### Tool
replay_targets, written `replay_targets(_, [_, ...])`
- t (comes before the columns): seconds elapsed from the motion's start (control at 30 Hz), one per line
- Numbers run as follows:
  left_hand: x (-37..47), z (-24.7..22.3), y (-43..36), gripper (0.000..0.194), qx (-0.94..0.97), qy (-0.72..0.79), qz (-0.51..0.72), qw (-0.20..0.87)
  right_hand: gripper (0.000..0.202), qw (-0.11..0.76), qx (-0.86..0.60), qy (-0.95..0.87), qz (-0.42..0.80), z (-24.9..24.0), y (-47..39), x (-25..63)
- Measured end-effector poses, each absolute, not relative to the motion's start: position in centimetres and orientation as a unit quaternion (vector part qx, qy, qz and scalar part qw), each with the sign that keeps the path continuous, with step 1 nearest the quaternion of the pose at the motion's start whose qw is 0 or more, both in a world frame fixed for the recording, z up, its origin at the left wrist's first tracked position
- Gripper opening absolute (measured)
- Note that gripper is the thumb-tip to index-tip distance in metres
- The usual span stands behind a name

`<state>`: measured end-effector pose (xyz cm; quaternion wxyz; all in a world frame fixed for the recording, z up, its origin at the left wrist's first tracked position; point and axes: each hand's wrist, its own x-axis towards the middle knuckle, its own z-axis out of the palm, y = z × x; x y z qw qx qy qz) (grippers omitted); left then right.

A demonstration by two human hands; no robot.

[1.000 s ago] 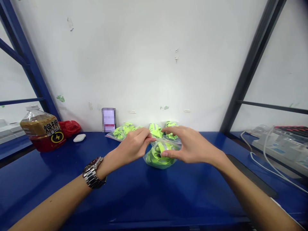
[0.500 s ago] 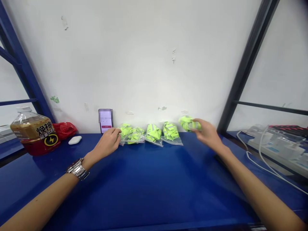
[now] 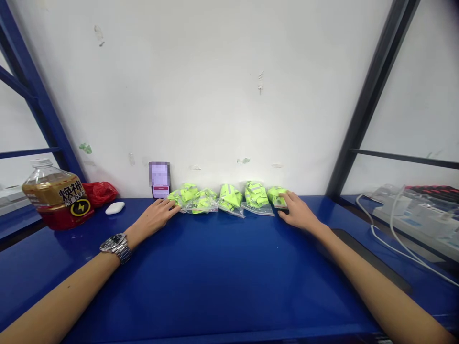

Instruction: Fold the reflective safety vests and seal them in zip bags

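rightmost bag (image 3: pixel 275 194) part-hidden behind right hand (image 3: pixel 298 211), phone screen (image 3: pixel 159 180) pixelated; forearms (image 3: pixel 68 289) cut off below

Big clear-plastic bottle of amber drink (image 3: pixel 55 193), white-capped, stands at left on a glossy blue tabletop (image 3: pixel 222 277) | crumpled red plastic bag (image 3: pixel 103 193) just beside it | rounded white object (image 3: pixel 115 208) lies near | dark-framed phone (image 3: pixel 159 180) leans upright against a scuffed white wall (image 3: pixel 201 86) | flat black slab (image 3: pixel 376 266), white cables (image 3: pixel 391 232) and white power strips (image 3: pixel 426 215) at right
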<state>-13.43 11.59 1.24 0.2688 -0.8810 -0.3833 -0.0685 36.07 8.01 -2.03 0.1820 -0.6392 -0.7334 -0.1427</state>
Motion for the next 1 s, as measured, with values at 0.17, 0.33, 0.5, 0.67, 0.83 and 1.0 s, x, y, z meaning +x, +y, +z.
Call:
replay_targets(0.17, [-14.7,2.5,12.3,0.021,-0.794,-0.526,-0.244,0.183,0.058,0.233,-0.641,-0.710,-0.174,-0.9,7.1,34.6])
replay_targets(0.33, [-13.4,6.5,10.7,0.021,-0.656,-0.616,-0.408,0.156,0.049,0.357,-0.589,-0.693,-0.213,2.1,5.6,31.0])
replay_targets(0.5, [-6.8,7.5,6.2,0.022,-0.681,-0.524,-0.495,0.129,0.015,0.435,-0.478,-0.762,0.025,4.5,2.9,23.6])
replay_targets(0.67, [-0.9,3.8,2.3,0.019,-0.818,-0.360,-0.444,0.072,0.034,0.402,-0.375,-0.806,0.220,3.9,0.4,17.9])
replay_targets(0.83, [0.1,1.3,0.7,0.013,-0.872,-0.292,-0.392,-0.005,0.042,0.373,-0.381,-0.767,0.358,2.2,-0.3,17.8])
replay_targets(1.0, [-0.7,1.4,0.6,0.010,-0.904,-0.230,-0.359,-0.033,0.040,0.368,-0.380,-0.793,0.303,1.7,-0.3,18.7])
